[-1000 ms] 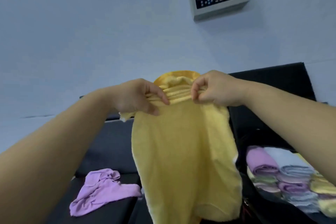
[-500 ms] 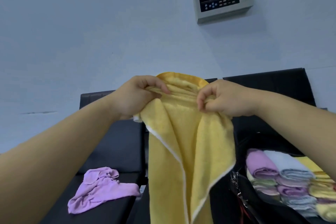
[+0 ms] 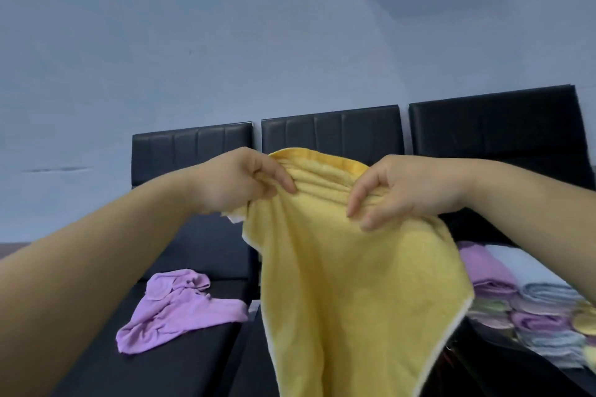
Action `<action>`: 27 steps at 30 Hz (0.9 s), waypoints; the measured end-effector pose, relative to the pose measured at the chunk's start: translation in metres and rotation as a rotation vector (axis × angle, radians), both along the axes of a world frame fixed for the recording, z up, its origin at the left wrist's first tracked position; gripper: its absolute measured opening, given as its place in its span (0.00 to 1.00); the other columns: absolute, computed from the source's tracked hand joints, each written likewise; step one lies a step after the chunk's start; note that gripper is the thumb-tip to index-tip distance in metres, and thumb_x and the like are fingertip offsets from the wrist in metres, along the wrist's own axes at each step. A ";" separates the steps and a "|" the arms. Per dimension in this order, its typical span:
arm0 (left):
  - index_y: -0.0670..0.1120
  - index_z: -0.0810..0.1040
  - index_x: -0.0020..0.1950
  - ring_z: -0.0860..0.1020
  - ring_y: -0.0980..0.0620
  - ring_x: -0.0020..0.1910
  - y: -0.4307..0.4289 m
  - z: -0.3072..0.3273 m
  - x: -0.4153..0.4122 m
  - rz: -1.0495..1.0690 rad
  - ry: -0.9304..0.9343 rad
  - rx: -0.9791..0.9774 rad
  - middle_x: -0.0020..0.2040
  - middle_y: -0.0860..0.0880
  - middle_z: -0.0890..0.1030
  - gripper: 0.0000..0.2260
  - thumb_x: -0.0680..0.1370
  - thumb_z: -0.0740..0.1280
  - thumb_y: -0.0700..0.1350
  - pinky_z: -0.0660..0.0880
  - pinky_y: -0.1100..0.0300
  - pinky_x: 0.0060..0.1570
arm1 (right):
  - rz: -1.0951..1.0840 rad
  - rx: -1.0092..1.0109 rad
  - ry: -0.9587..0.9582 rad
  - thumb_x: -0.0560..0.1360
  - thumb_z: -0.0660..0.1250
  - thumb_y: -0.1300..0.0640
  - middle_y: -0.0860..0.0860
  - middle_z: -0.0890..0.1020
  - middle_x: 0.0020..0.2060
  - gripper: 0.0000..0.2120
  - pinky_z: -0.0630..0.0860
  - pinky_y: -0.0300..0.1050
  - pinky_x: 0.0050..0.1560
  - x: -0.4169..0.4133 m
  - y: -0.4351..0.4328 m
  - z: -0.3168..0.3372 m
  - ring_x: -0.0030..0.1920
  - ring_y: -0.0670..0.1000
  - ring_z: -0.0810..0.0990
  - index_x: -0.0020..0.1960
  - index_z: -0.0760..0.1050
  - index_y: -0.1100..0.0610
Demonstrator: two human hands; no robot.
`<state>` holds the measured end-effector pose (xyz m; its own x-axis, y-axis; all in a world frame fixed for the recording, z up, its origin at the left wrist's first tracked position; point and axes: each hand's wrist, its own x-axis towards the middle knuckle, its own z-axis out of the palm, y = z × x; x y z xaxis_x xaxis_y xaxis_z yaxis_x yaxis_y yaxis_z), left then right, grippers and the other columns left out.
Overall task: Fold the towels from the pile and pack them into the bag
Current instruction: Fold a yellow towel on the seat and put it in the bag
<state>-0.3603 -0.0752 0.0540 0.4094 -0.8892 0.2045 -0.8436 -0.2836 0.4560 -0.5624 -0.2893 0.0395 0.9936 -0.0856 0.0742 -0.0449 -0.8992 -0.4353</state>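
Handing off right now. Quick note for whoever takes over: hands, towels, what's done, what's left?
Left hand and right hand: both pinch the bunched top edge of the yellow towel, which hangs unfolded in the air.
Purple towel: crumpled on the black seat at left, no hand on it.
Folded towels: packed in rows in the bag at right.
Done: several towels folded and packed.
Left: fold and pack the yellow towel, then the purple one.

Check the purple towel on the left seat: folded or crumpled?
Crumpled. The purple towel lies in a loose, wrinkled heap on the black seat, showing no straight folded edges or stacked layers.
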 end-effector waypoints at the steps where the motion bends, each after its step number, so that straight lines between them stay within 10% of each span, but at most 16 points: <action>1: 0.55 0.86 0.52 0.77 0.38 0.42 -0.003 -0.008 0.005 -0.024 0.134 -0.070 0.50 0.39 0.81 0.13 0.79 0.66 0.39 0.78 0.39 0.48 | 0.008 -0.026 0.035 0.71 0.79 0.47 0.30 0.80 0.55 0.10 0.71 0.38 0.65 0.003 -0.003 -0.003 0.58 0.34 0.77 0.50 0.85 0.36; 4: 0.49 0.86 0.53 0.73 0.39 0.51 -0.015 -0.030 0.019 -0.104 0.433 -0.258 0.55 0.31 0.79 0.10 0.75 0.68 0.40 0.71 0.30 0.55 | -0.025 -0.139 0.026 0.72 0.78 0.48 0.30 0.79 0.55 0.11 0.72 0.39 0.63 0.022 -0.016 -0.014 0.58 0.35 0.76 0.50 0.83 0.34; 10: 0.53 0.87 0.45 0.82 0.56 0.47 -0.025 -0.041 0.031 -0.224 0.192 -0.050 0.46 0.54 0.85 0.09 0.71 0.80 0.40 0.78 0.62 0.53 | -0.089 0.034 -0.094 0.74 0.70 0.58 0.60 0.83 0.48 0.13 0.80 0.54 0.36 0.052 -0.041 -0.040 0.34 0.61 0.77 0.46 0.84 0.39; 14: 0.60 0.86 0.47 0.79 0.60 0.50 -0.039 -0.053 0.060 -0.068 -0.251 0.217 0.50 0.62 0.81 0.11 0.74 0.75 0.42 0.77 0.58 0.56 | -0.036 0.142 -0.119 0.72 0.75 0.54 0.49 0.84 0.55 0.10 0.80 0.56 0.61 0.067 -0.050 -0.051 0.55 0.56 0.83 0.47 0.84 0.38; 21: 0.65 0.81 0.54 0.78 0.54 0.53 -0.084 -0.061 0.125 0.023 -0.468 0.349 0.55 0.58 0.79 0.14 0.75 0.72 0.45 0.78 0.52 0.55 | -0.049 -0.241 0.166 0.72 0.76 0.54 0.33 0.77 0.59 0.18 0.75 0.40 0.60 0.125 -0.079 -0.059 0.58 0.41 0.77 0.54 0.82 0.32; 27: 0.71 0.76 0.58 0.77 0.49 0.52 -0.117 -0.003 0.174 0.232 -0.598 0.196 0.56 0.54 0.77 0.17 0.79 0.64 0.46 0.78 0.53 0.50 | -0.222 -0.442 -0.129 0.75 0.61 0.66 0.41 0.75 0.64 0.28 0.74 0.48 0.62 0.198 -0.126 -0.003 0.66 0.50 0.74 0.59 0.80 0.33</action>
<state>-0.1862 -0.1921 0.0507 0.4606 -0.8357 0.2990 -0.8424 -0.5178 -0.1495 -0.3647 -0.4154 0.0369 0.9352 -0.2267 0.2720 -0.2271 -0.9734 -0.0305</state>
